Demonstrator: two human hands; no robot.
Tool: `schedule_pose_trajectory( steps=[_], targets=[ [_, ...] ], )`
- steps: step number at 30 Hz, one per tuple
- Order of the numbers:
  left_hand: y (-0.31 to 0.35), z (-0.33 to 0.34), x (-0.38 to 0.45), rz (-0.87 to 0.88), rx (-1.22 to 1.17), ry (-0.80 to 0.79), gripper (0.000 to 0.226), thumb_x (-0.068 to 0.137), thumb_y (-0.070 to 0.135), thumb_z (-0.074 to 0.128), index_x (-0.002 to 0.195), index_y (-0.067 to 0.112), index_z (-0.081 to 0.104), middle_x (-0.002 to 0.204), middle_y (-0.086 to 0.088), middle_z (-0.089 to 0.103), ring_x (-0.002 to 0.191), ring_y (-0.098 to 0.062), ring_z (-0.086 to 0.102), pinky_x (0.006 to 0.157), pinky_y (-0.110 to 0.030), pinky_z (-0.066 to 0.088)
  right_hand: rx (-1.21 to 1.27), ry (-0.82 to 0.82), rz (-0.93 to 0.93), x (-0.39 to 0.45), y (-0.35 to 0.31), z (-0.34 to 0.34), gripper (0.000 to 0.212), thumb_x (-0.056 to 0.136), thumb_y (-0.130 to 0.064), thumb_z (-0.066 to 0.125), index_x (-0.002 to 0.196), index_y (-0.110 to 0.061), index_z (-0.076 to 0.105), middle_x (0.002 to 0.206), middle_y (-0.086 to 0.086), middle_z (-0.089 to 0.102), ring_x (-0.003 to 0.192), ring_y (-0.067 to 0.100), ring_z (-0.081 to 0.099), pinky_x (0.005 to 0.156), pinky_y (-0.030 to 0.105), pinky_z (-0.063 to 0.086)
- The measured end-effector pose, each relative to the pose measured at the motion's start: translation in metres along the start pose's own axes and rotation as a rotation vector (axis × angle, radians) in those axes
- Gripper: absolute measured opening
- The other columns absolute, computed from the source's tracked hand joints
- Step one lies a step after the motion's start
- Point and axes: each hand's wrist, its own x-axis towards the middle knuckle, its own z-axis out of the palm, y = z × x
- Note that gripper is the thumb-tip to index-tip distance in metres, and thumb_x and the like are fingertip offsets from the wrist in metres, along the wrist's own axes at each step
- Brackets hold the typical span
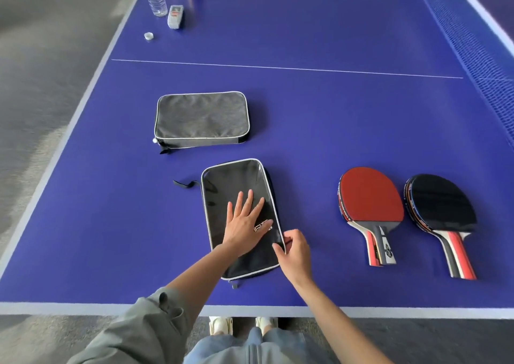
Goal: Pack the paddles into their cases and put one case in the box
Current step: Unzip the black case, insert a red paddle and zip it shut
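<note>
Our left hand [244, 224] lay flat with straight fingers on the black case [241, 216], pinning it to the blue surface [319, 119], while our right hand [294, 252] pinched the case's right edge near its lower corner, where we judged the zip to run. The case looked soft and light, likely to slide or buckle unless held down, so the piped rim seemed the best place to take hold. A grey case [201, 119] lay closed just beyond it, apart from it. Well to the right lay the red paddle [371, 196] and the black paddle [442, 205] side by side, handles toward us; each looked stacked on another, though we could not be sure. They seemed stiff and light, easiest gripped by the handle. No box showed in view.
</note>
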Motion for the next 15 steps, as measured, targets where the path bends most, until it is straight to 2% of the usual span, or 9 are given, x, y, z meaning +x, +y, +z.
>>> schedule_pose_trajectory(
  steps=[4, 7, 9, 13, 15],
  targets=[
    [0.017, 0.007, 0.002, -0.074, -0.033, 0.076, 0.077, 0.090, 0.062, 0.037, 0.150, 0.027, 0.006, 0.159, -0.001, -0.010, 0.144, -0.023, -0.020, 0.117, -0.045, -0.010, 0.066, 0.014, -0.052, 0.023, -0.010, -0.006, 0.025, 0.090, -0.013, 0.061, 0.114, -0.009, 0.061, 0.100, 0.002, 0.058, 0.087, 0.014, 0.059, 0.079, 0.028, 0.054],
    [0.028, 0.011, 0.007, -0.129, -0.102, 0.153, 0.075, 0.090, 0.061, 0.039, 0.150, 0.025, 0.012, 0.160, -0.001, -0.002, 0.146, -0.022, -0.014, 0.119, -0.043, -0.006, 0.169, -0.030, 0.026, 0.046, -0.019, -0.011, 0.032, 0.092, -0.002, 0.049, 0.121, -0.008, 0.061, 0.111, 0.007, 0.061, 0.097, 0.014, 0.059, 0.088, 0.024, 0.049],
    [0.034, 0.011, 0.012, -0.168, -0.131, 0.210, 0.075, 0.087, 0.061, 0.045, 0.149, 0.025, 0.020, 0.159, 0.000, 0.007, 0.147, -0.021, -0.007, 0.119, -0.042, -0.002, 0.245, -0.058, 0.065, 0.056, -0.021, -0.014, 0.037, 0.091, 0.003, 0.043, 0.120, -0.007, 0.063, 0.117, 0.006, 0.064, 0.107, 0.016, 0.059, 0.096, 0.027, 0.047],
    [0.045, 0.009, 0.022, -0.262, -0.101, 0.277, 0.075, 0.078, 0.057, 0.060, 0.140, 0.023, 0.037, 0.154, -0.001, 0.026, 0.146, -0.023, 0.009, 0.118, -0.041, 0.006, 0.276, -0.100, 0.051, 0.060, -0.015, -0.019, 0.037, 0.094, 0.004, 0.040, 0.118, -0.008, 0.065, 0.113, 0.003, 0.067, 0.103, 0.010, 0.060, 0.089, 0.014, 0.047],
    [0.051, 0.008, 0.027, -0.275, -0.045, 0.288, 0.068, 0.076, 0.054, 0.062, 0.132, 0.019, 0.044, 0.143, -0.003, 0.039, 0.141, -0.028, 0.019, 0.116, -0.042, 0.017, 0.298, -0.122, 0.054, 0.061, -0.009, -0.019, 0.036, 0.095, 0.004, 0.040, 0.117, -0.009, 0.066, 0.111, 0.003, 0.067, 0.102, 0.011, 0.061, 0.092, 0.019, 0.048]
  ],
)
